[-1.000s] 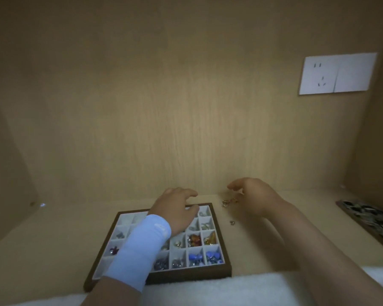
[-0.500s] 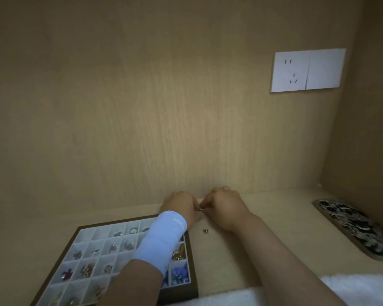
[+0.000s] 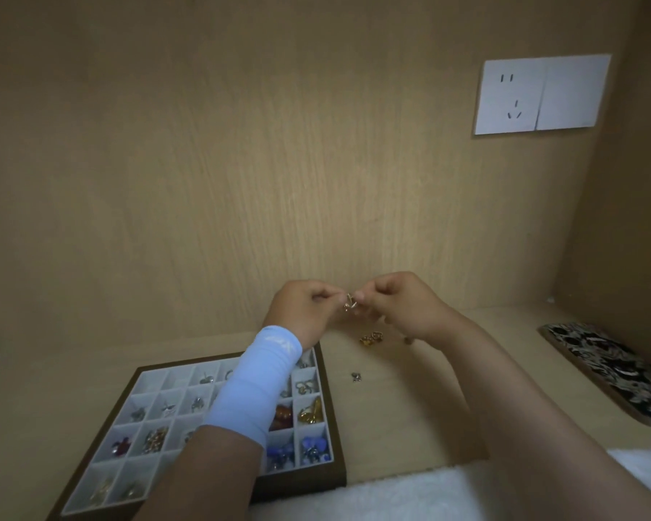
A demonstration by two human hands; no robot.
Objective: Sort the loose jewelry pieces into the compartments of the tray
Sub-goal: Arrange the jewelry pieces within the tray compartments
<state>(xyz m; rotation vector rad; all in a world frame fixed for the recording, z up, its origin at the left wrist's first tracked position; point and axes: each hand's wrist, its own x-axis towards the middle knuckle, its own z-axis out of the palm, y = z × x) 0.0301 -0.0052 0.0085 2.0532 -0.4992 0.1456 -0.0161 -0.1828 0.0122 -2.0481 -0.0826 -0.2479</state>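
L hand [image 3: 304, 309] & R hand [image 3: 399, 306] both pinch one small gold piece [image 3: 349, 303] betw. fingertips, raised above worktop [image 3: 403, 415], just beyond tray [image 3: 331, 400] corner.

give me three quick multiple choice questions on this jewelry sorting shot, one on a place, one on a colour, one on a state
1. Where does the small silver piece lie?
A) on the table, right of the tray
B) inside a tray compartment
C) on a white towel

2. What colour is the sleeve on the left wrist?
A) red
B) light blue
C) black

3. What holds the small gold piece?
A) nothing, it lies in the tray
B) the right hand alone
C) the left hand and the right hand together

Answers:
1 A, it sits on bare wood beside the tray's right rim.
2 B, pale blue fabric wraps the forearm.
3 C, fingertips of both hands pinch it above the table.
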